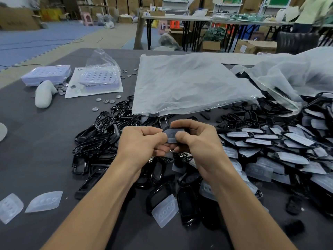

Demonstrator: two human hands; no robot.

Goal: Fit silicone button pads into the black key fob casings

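Note:
My left hand and my right hand meet above the table's middle, both gripping one black key fob casing with a translucent silicone pad laid on it. Both thumbs press on the pad's top face; the fingers curl underneath. Loose silicone pads lie under my forearms and at the near left. A heap of empty black casings spreads to the left of my hands. At the right lies a pile of casings with pads in them.
A large clear plastic bag lies flat behind my hands, another crumpled one at the right. Coin cell batteries and lilac trays sit at the far left. A white object lies near them.

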